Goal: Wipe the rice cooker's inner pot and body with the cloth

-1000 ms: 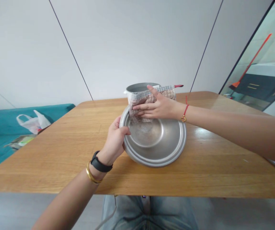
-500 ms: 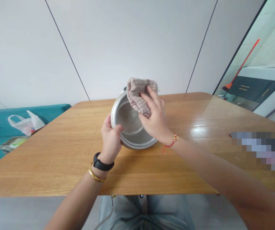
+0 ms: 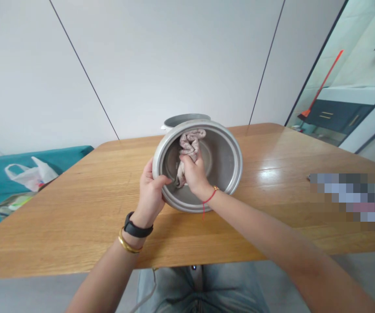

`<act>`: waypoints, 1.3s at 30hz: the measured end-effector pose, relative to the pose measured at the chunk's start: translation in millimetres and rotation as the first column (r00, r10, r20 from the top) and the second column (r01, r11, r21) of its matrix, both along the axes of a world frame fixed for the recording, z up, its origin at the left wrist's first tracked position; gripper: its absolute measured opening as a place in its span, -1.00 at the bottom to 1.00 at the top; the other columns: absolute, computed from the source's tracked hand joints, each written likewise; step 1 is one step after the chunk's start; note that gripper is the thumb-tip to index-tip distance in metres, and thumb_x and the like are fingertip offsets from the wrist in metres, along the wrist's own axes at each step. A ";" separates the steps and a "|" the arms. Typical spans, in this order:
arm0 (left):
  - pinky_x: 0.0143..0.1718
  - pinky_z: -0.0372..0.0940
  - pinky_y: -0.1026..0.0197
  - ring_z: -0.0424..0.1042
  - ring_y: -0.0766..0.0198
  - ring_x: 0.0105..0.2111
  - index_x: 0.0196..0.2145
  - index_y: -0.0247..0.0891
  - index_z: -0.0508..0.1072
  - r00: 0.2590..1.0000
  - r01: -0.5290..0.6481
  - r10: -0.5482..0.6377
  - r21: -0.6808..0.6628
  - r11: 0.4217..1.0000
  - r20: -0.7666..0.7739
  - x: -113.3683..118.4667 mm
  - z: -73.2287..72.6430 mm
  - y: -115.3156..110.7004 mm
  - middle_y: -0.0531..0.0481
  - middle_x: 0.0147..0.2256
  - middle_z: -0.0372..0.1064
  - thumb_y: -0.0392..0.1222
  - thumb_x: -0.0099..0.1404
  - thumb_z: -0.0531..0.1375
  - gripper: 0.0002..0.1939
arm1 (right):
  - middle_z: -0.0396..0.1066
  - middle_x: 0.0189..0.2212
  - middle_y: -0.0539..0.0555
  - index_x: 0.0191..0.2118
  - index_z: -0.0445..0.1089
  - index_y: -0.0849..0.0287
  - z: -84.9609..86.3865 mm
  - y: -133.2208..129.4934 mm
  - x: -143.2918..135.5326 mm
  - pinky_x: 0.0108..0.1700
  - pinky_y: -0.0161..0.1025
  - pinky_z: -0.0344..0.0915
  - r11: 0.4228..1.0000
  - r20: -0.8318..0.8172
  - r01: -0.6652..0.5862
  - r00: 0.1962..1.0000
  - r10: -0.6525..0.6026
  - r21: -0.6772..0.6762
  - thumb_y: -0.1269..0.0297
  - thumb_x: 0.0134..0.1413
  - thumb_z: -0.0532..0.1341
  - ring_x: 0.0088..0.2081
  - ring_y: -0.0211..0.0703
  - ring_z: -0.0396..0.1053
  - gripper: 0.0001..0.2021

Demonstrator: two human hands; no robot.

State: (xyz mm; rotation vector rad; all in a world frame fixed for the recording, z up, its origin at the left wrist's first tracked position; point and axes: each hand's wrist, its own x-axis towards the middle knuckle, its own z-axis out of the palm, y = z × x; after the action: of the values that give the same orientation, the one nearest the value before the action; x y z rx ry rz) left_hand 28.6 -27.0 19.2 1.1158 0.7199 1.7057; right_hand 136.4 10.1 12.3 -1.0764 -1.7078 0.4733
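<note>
A round grey metal pot [image 3: 222,163] is tilted so that its mouth faces me above the wooden table. My left hand [image 3: 153,189] grips its left rim, the thumb bent over the edge to the inside. Within the pot, my right hand [image 3: 195,171] clutches a crumpled pinkish-beige cloth [image 3: 191,142]. The cloth lies against the inner wall, and part of it hangs below my thumb on the left. Behind the pot stands a second grey-lined vessel [image 3: 187,117] with a white outside, its lower part hidden.
The wooden table [image 3: 102,204] reaches back to a pale panelled wall. A blurred-out flat object [image 3: 353,195] lies at its right. On a teal seat [image 3: 73,158] to the left is a white plastic bag [image 3: 32,174]. A red broom [image 3: 321,87] leans beyond a doorway.
My right hand has moved with the cloth from the upper rim down into the pot. The pot's mouth has turned more toward me, and the vessel behind now shows.
</note>
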 end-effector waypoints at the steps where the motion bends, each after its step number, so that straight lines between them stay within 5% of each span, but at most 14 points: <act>1: -0.29 0.35 0.30 0.44 0.27 -0.33 -0.18 -0.16 0.51 1.000 0.013 -0.013 -0.007 1.000 0.008 0.5 1.1 0.9 0.10 -0.30 0.51 -0.46 -0.18 0.26 -0.47 | 0.36 0.14 0.23 0.37 0.00 0.19 1.6 4.8 -1.7 0.27 0.01 0.19 1.000 -0.064 0.008 0.998 -0.010 -0.023 0.39 0.20 -0.08 0.27 -0.03 0.20 -0.39; 4: -0.26 0.35 0.30 0.45 0.29 -0.32 -0.19 -0.15 0.51 0.999 0.007 -0.007 -0.002 1.000 0.043 -2.3 5.4 4.8 0.10 -0.29 0.51 -0.44 -0.16 0.31 -0.50 | 0.43 0.06 0.17 0.18 0.27 0.22 6.2 9.2 -5.5 0.15 -0.17 0.28 0.992 -0.243 -0.123 0.964 0.110 -0.039 0.38 0.06 0.04 0.12 -0.06 0.34 -0.48; 7: -0.23 0.37 0.28 0.46 0.28 -0.30 -0.19 -0.15 0.53 0.999 0.002 -0.002 0.016 1.000 0.038 -10.4 9.6 7.0 0.07 -0.27 0.51 -0.39 -0.12 0.34 -0.54 | 0.49 -0.16 0.09 -0.09 0.41 0.23 8.1 1.1 -2.2 0.00 -0.20 0.34 0.909 -0.183 -0.407 0.904 0.387 -0.092 0.39 -0.06 0.11 -0.08 -0.07 0.41 -0.65; 9: -0.26 0.37 0.29 0.45 0.29 -0.33 -0.21 -0.16 0.55 0.999 0.001 -0.002 0.023 1.000 0.035 -15.3 10.8 6.5 0.06 -0.30 0.51 -0.37 -0.09 0.35 -0.58 | 0.48 -0.27 0.04 -0.20 0.41 0.23 8.3 -7.4 2.5 -0.09 -0.20 0.35 0.868 -0.136 -0.479 0.876 0.463 -0.129 0.41 -0.09 0.13 -0.20 -0.10 0.41 -0.73; 13: -0.33 0.33 0.35 0.42 0.34 -0.39 -0.22 -0.20 0.58 0.999 0.012 -0.015 0.050 0.999 0.044 -17.3 9.4 1.0 0.06 -0.34 0.51 -0.37 -0.09 0.34 -0.61 | 0.48 -0.15 0.08 -0.08 0.40 0.25 6.7 -22.8 8.2 0.00 -0.17 0.33 0.821 -0.132 -0.561 0.826 0.547 -0.108 0.33 0.02 0.22 -0.13 -0.11 0.41 -0.70; 17: -0.30 0.35 0.30 0.45 0.27 -0.32 -0.16 -0.23 0.58 1.000 0.000 -0.002 0.103 0.995 0.018 -12.2 10.3 -7.8 -0.03 -0.24 0.53 -0.16 0.03 0.36 -0.64 | 0.44 0.07 0.15 0.14 0.32 0.20 2.2 -29.0 9.1 0.16 -0.11 0.28 0.744 -0.157 -0.667 0.740 0.654 -0.043 0.12 0.12 0.30 0.06 -0.07 0.39 -0.50; 22: -0.37 0.32 0.37 0.40 0.39 -0.42 -0.25 -0.20 0.55 0.991 -0.133 0.135 0.092 0.987 -0.007 -10.6 21.3 -14.2 0.07 -0.34 0.48 -0.19 0.04 0.43 -0.72 | 0.40 0.14 0.17 0.14 0.35 0.15 9.8 -31.7 17.7 0.20 -0.08 0.23 0.801 0.124 -0.599 0.795 0.594 0.005 0.08 0.11 0.34 0.14 0.01 0.36 -0.48; 27: -0.41 0.31 0.38 0.37 0.40 -0.46 -0.29 -0.21 0.56 0.989 -0.146 0.146 0.048 0.988 -0.009 -16.5 29.7 -12.1 0.11 -0.40 0.45 -0.29 -0.02 0.39 -0.74 | 0.53 -0.07 0.16 -0.05 0.44 0.18 24.9 -42.0 30.1 -0.10 -0.18 0.32 0.843 0.352 -0.515 0.769 0.534 -0.154 -0.01 0.26 0.18 -0.12 -0.03 0.47 -0.64; 31: -0.33 0.35 0.34 0.42 0.34 -0.37 -0.25 -0.18 0.60 0.987 -0.160 0.161 0.056 0.986 -0.013 -18.9 31.6 -11.8 0.10 -0.33 0.51 -0.36 -0.05 0.34 -0.66 | 0.54 -0.16 0.23 -0.09 0.49 0.14 20.9 -44.2 38.0 -0.14 -0.01 0.29 0.965 0.726 -0.242 0.646 0.237 -0.099 -0.13 0.30 0.04 -0.11 0.16 0.43 -0.53; 36: -0.35 0.35 0.29 0.43 0.26 -0.37 -0.25 -0.17 0.61 0.985 -0.144 0.147 0.037 0.989 -0.090 -14.1 31.5 -16.0 0.07 -0.35 0.52 -0.32 -0.05 0.38 -0.67 | 0.50 -0.08 0.39 -0.16 0.55 0.26 6.6 -14.7 51.6 -0.03 0.29 0.22 0.991 0.896 -0.017 0.431 -0.110 0.129 0.06 0.32 0.03 0.13 0.46 0.21 -0.56; 39: -0.22 0.39 0.20 0.48 0.15 -0.24 -0.23 -0.17 0.61 0.984 -0.121 0.127 0.054 0.991 -0.127 -12.8 29.7 -16.1 0.03 -0.31 0.54 -0.32 -0.03 0.38 -0.66 | 0.37 0.16 0.33 0.10 0.44 0.25 6.0 10.9 64.7 0.17 0.32 0.09 0.965 0.833 0.033 0.498 -0.242 0.261 0.38 0.27 -0.01 0.31 0.38 -0.01 -0.60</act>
State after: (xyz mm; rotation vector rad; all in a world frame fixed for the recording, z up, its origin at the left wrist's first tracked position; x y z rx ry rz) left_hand 15.8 -43.1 48.9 1.2460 0.8506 1.7740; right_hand 201.2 21.0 18.2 -1.3898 -2.4301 -0.4832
